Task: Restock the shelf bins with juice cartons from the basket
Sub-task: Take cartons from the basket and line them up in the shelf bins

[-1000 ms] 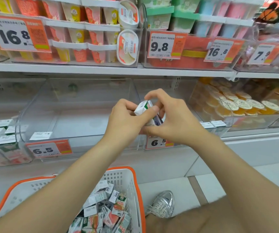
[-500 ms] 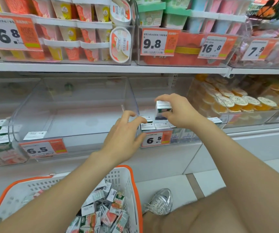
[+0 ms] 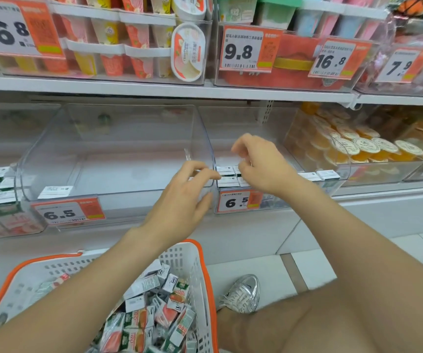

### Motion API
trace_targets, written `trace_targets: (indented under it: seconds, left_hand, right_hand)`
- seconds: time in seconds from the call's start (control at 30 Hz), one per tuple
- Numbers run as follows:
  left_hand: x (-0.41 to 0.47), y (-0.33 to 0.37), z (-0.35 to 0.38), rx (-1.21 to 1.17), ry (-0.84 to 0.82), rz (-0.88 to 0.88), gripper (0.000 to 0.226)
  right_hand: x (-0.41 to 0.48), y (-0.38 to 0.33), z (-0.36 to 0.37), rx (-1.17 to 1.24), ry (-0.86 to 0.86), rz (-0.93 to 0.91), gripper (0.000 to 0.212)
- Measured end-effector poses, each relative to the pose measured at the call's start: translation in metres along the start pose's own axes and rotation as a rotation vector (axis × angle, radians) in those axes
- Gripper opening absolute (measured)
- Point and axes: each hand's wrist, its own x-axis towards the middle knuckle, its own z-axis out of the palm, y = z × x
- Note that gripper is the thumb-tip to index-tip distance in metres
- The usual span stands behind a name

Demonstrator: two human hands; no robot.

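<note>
Left hand (image 3: 183, 200) and right hand (image 3: 262, 165) hang loose-fingered, empty, over the bin (image 3: 279, 203); a stray brush could topple its cartons (image 3: 227, 171).

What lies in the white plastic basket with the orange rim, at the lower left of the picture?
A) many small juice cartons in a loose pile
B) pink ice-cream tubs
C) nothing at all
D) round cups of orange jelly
A: the white plastic basket with the orange rim holds a loose pile of small juice cartons, white, green and red, lying at all angles.
</note>
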Motion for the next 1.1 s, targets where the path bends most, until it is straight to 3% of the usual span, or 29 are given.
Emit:
trace_targets:
  seconds: [0.07, 0.1, 0.2, 0.43, 0.6, 0.7, 0.83, 0.9, 1.1]
  left_hand:
    - [-0.014, -0.004, -0.006, 0.052, 0.128, 0.075, 0.028]
    - [-0.022, -0.006, -0.009, 0.075, 0.165, 0.090, 0.023]
    - [-0.057, -0.016, -0.017, 0.116, 0.115, 0.045, 0.015]
    - [-0.154, -0.079, -0.010, 0.264, -0.622, -0.263, 0.009]
    - [-0.218, -0.127, 0.024, 0.252, -0.886, -0.545, 0.018]
    - [-0.247, -0.145, 0.047, 0.243, -0.982, -0.670, 0.019]
    - [-0.274, -0.151, 0.068, 0.197, -0.949, -0.751, 0.016]
    - [-0.282, -0.153, 0.071, 0.195, -0.887, -0.775, 0.011]
    - [-0.283, -0.160, 0.069, 0.145, -0.488, -0.774, 0.028]
  right_hand:
    - [-0.022, -0.035, -0.008, 0.139, 0.103, -0.061, 0.027]
    - [-0.035, -0.055, -0.010, 0.188, 0.064, -0.085, 0.026]
    - [-0.066, -0.097, 0.008, 0.146, -0.252, -0.148, 0.025]
    - [-0.105, -0.128, 0.127, -0.098, -0.820, -0.249, 0.028]
    - [-0.123, -0.109, 0.211, -0.163, -1.030, -0.111, 0.032]
    - [-0.134, -0.099, 0.252, -0.129, -1.064, -0.028, 0.020]
    - [-0.141, -0.095, 0.302, 0.007, -1.029, 0.135, 0.019]
    - [-0.145, -0.097, 0.324, 0.072, -0.969, 0.235, 0.033]
    - [-0.157, -0.117, 0.368, 0.194, -0.754, 0.514, 0.032]
